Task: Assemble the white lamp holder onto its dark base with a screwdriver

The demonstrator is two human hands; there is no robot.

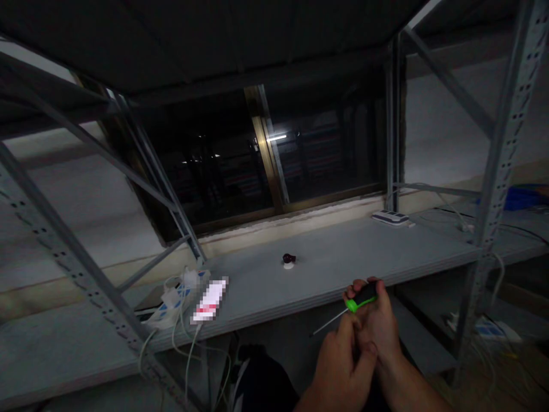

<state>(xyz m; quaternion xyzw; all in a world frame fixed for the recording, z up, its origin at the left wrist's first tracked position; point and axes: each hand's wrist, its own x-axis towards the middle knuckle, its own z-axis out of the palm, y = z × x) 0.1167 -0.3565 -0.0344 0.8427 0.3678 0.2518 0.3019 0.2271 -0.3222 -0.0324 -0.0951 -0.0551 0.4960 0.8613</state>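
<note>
Clasping a screwdriver (352, 305) by its black and green handle in the right hand (381, 320), at the lower right of the frame, palm turned up and fingers curled around the grip. Pressing the left hand (341, 360) against the right one, thumb lying on the right palm, knuckles just below the green collar; unable to tell whether holding anything inside that curl. Pointing the thin metal shaft toward the lower left, tip in front of and below the front edge of a grey shelf (334, 249). Showing a dark-clothed leg (263, 377) at the bottom centre, left of both hands. Bearing on the shelf, near the centre of the frame and well apart from the screwdriver, a small dark-red piece (289, 258) with a white part beneath, too small to make out. Lying left of centre, a bright, pixelated phone-like rectangle (210, 300) with a cable at its lower end, just beside a white power strip (165, 312) crowded with plugs. Resting farther back at the right, a white device with dark panels (390, 217). Standing at both sides, metal rack posts (501, 171); spreading behind across the upper middle, a dark window (214, 171) with a brass-coloured frame.
</note>
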